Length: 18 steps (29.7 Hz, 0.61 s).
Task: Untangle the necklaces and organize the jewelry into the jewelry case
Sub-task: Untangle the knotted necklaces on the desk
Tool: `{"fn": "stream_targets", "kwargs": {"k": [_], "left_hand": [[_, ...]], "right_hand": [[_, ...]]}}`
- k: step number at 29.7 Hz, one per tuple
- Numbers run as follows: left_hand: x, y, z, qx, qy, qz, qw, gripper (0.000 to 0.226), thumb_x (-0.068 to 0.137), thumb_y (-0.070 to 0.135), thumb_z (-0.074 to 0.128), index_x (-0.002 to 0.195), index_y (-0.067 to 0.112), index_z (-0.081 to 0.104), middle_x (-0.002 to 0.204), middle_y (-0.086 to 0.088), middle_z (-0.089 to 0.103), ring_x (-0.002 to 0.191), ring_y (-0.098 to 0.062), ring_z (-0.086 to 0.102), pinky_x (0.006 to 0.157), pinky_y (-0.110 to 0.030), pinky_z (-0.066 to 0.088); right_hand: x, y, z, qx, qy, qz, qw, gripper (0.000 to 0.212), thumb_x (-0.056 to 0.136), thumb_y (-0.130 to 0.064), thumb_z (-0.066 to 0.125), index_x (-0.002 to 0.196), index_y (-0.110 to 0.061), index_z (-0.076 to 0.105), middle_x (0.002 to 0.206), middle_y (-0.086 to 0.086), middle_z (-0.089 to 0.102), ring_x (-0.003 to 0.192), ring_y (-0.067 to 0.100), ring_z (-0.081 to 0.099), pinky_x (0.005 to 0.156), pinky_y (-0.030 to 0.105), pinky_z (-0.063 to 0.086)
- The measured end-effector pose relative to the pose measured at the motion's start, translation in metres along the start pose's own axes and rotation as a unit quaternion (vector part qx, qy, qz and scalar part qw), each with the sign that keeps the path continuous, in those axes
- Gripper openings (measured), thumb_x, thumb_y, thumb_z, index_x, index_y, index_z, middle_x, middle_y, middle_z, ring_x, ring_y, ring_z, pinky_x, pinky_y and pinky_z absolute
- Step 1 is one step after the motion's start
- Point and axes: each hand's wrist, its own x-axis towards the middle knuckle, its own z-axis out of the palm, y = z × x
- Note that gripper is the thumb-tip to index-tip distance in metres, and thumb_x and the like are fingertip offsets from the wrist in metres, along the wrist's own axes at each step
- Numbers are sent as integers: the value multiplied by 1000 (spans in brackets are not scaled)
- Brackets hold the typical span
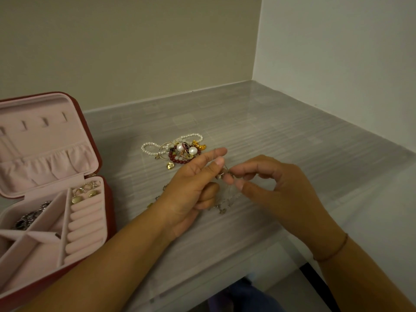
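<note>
My left hand (193, 188) and my right hand (274, 190) meet over the middle of the table, both pinching a thin silver necklace chain (225, 202) that hangs down between them and trails onto the table. Behind the hands lies a tangled pile of jewelry (180, 149): white pearl strands, dark red beads, two big pearls and gold pieces. At the left stands the open jewelry case (105, 212), red outside and pink inside. Gold earrings (86, 192) sit on its ring rolls, and a dark silver chain (29, 218) lies in a left compartment.
The grey striped table (292, 143) sits in a corner, with walls behind and to the right. Its front edge runs across the lower right, with dark floor below. A thin band circles my right wrist (333, 251).
</note>
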Motion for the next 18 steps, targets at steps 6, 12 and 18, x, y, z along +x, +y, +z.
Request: {"fn": "stream_targets", "kwargs": {"k": [6,12,18], "left_hand": [[1,-2,0,-32,-5,-22,999,48,80,28,58,127,19,56,73,-7,48,35,-1,19,32,-13,19],[1,0,-1,-39,-12,-31,999,40,90,23,50,129,17,53,57,9,59,34,0,20,32,-13,18],[3,0,-2,-55,-7,-39,998,46,82,26,54,128,21,54,78,-1,68,34,0,20,31,-12,18]], "right_hand": [[-2,2,8,-16,53,-4,998,14,72,-31,76,85,-29,72,81,-13,69,81,7,62,74,12,45],[0,-1,9,114,46,59,991,12,74,-26,72,80,-16,75,76,-2,73,69,8,64,68,12,46],[2,3,4,193,40,142,970,12,88,-7,58,81,-5,68,70,-1,69,68,5,63,67,14,48]]}}
